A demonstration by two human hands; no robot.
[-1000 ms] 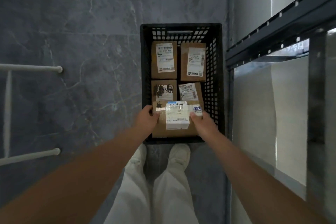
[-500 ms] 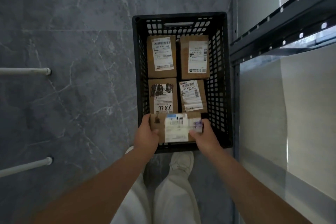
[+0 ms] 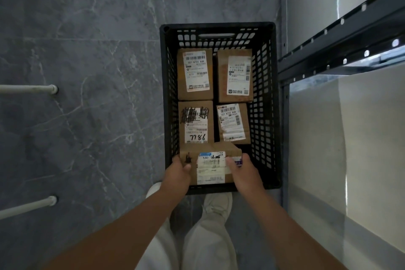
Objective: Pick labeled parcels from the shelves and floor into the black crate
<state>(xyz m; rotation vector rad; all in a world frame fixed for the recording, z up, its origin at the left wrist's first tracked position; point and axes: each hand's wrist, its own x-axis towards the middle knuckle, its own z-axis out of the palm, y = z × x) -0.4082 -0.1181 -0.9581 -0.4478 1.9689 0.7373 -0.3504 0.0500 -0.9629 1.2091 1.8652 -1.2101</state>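
Left of the black crate [image 3: 217, 25], two white rails [image 3: 28, 89] lie over the grey floor and play no part here. At the crate's near-left corner your L hand [image 3: 177, 176] grips the held parcel [image 3: 210, 166] by its left edge, thumb on top, fingers wrapped round the side & mostly out of view. The parcel itself is what's changed: a sec ago it rode higher and covered the lower labels of the crate's near row. Now it's sunk into the crate's near end, inside the near wall. The scribbled-label parcel [image 3: 195, 124] shows its handwritten digits in full, and the near-right parcel [image 3: 233, 124] is uncovered too. Can't tell if the held box's base touches the crate bottom yet. The far-left parcel [image 3: 195, 75] & far-right parcel [image 3: 235, 75] lie flat by the crate's far wall, same as before. At the crate's near-right your R hand [image 3: 245, 173] clamps the other edge, thumb across the white label. So both hands are closed on the box, neither one slack. My read: the 5th parcel is approx. placed. What's left is to let go & pull out w/o nudging the near row. Right of the crate, the dark shelf frame [image 3: 341, 50] stands just beside it; the next pick prob. comes from there or the floor.
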